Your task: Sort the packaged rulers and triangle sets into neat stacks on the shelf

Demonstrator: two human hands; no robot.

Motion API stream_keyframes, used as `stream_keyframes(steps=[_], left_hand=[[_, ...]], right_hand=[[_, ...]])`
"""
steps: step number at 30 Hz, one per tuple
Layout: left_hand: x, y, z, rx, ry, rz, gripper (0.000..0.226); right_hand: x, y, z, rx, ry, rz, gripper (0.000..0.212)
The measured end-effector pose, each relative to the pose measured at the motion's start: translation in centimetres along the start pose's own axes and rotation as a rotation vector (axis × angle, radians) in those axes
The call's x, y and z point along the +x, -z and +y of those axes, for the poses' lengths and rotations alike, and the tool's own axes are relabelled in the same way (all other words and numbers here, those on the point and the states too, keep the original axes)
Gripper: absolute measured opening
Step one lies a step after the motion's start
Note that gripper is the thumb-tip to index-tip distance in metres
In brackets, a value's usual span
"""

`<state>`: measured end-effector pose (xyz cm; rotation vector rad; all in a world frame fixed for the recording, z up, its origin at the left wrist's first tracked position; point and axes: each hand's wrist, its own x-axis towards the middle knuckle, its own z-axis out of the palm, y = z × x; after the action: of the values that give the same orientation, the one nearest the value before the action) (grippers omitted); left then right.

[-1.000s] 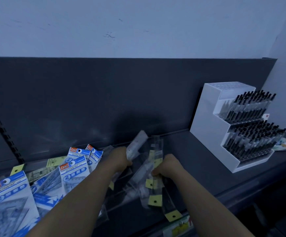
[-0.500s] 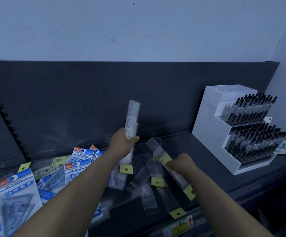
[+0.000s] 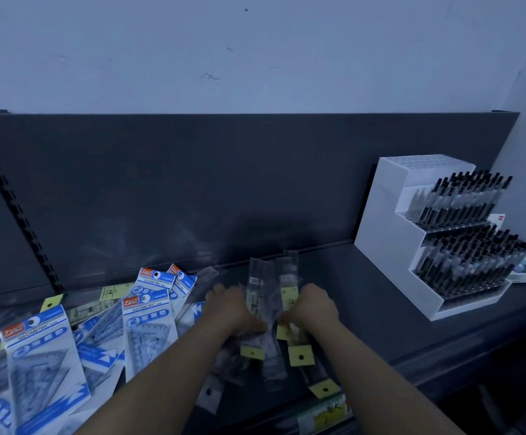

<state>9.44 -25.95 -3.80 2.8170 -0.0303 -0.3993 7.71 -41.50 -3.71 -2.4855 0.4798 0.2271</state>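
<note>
**Square the ruler bundle before you set it down**

Head view: your left hand (image 3: 232, 309) and right hand (image 3: 315, 309) curl round the two long sides of a bunch of packaged rulers (image 3: 263, 290). They squeeze it between them over the middle of the shelf (image 3: 381, 312).

The sleeves are fanned. Their yellow tabs (image 3: 301, 356) sit at uneven heights on the near side and the clear ends splay at the far side. This looks like the gathering step, so loosen your squeeze a little and tap the near ends level. Slippery film will likely slide if you only press harder. More loose rulers lie under and nearer than the bunch, so collect those before you call the stack done.

The triangle sets (image 3: 147, 321) lie in an overlapping heap to the left, the nearest just beside your left forearm. Don't drag the bunch that way.

One tabbed sleeve (image 3: 324, 389) lies close to the shelf's near lip and could slip off, so draw it in towards the far side. The dark back panel (image 3: 224, 183) stops any far push. Your open room is the bare shelf to the right, between your right hand and the white pen stand (image 3: 390, 240)
</note>
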Motion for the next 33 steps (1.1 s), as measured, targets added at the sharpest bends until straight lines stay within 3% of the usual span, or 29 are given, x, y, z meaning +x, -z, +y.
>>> stream_keyframes(steps=[5,8,10,13,19,28,33], left_hand=[[0.5,-0.1,-0.2,0.043,0.019,-0.016,0.088],[0.6,-0.2,-0.2,0.013,0.011,-0.055,0.087],[0.7,-0.4,-0.1,-0.087,-0.018,-0.045,0.069],[0.5,-0.6,0.4,-0.277,-0.072,0.012,0.04],[0.4,0.0,2.4,-0.474,-0.194,0.078,0.024],[-0.3,2.4,3.3,-0.827,-0.16,0.021,0.023],[-2.5,2.6,2.1,-0.916,-0.148,0.046,0.021]], right_hand=[[0.5,0.3,-0.1,0.013,-0.07,-0.111,0.052],[0.7,0.1,0.3,0.046,-0.072,-0.143,0.044],[0.8,-0.1,0.7,0.101,-0.076,-0.143,0.035],[1.0,0.3,1.5,0.325,-0.095,-0.117,0.034],[-0.3,1.8,2.8,0.788,-0.036,-0.117,0.014],[-2.3,5.0,2.9,0.942,0.085,-0.056,0.015],[-3.4,4.3,1.4,0.842,0.182,-0.116,0.024]])
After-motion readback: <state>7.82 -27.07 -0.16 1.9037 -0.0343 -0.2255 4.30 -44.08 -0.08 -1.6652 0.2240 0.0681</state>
